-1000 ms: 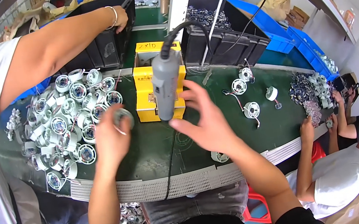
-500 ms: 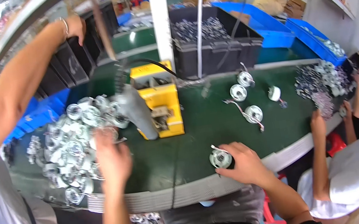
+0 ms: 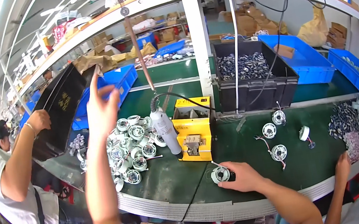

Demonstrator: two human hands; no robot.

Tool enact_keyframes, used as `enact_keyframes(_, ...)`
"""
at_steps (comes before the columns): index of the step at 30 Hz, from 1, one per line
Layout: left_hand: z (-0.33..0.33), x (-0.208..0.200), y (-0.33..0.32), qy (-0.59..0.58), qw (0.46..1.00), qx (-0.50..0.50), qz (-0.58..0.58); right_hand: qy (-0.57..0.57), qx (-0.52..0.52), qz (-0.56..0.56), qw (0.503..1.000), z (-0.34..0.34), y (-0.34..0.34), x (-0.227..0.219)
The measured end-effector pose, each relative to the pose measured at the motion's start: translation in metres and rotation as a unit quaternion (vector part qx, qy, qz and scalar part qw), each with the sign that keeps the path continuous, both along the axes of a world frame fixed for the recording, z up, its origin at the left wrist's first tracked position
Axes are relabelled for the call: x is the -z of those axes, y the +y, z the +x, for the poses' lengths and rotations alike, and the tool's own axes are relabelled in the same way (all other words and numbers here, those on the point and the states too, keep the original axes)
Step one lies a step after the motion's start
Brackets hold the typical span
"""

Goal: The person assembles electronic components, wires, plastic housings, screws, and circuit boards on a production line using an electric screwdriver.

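round part (image 3: 221, 174): shiny metal | belt (image 3: 167, 179): matt green | bin (image 3: 308, 63): glossy blue plastic

Bare belt (image 3: 171, 179) between hands; hanging screwdriver (image 3: 166, 133), yellow fixture (image 3: 194, 130), part pile (image 3: 130, 143) block beyond.

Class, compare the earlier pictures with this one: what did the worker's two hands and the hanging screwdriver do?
The right hand let go of the electric screwdriver, which now hangs free, and set a round part on the belt. The left hand rose, empty. The yellow fixture stayed put.
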State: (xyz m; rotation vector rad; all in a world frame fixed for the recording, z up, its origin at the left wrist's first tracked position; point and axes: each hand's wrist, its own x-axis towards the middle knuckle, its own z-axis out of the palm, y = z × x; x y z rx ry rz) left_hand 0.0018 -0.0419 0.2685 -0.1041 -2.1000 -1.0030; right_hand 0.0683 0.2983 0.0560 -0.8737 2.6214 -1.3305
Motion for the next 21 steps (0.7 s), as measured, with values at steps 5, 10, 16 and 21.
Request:
enact_keyframes(5,-0.097,-0.057,-0.084,-0.199,0.968,-0.153,0.015,0.027,-0.010,-0.020,0.999,0.007,0.000,0.011)
enact_keyframes(10,-0.139,-0.088,-0.103,-0.268,0.930,-0.251,-0.032,0.006,-0.009,0.025,1.000,0.008,0.004,0.005)
enact_keyframes(16,-0.135,-0.075,-0.080,-0.260,0.925,-0.263,-0.083,0.035,-0.017,0.015,0.999,0.007,0.006,0.010)
enact_keyframes(21,-0.069,-0.009,-0.045,-0.131,0.943,-0.202,-0.231,-0.013,-0.044,-0.034,0.998,0.017,0.000,-0.001)
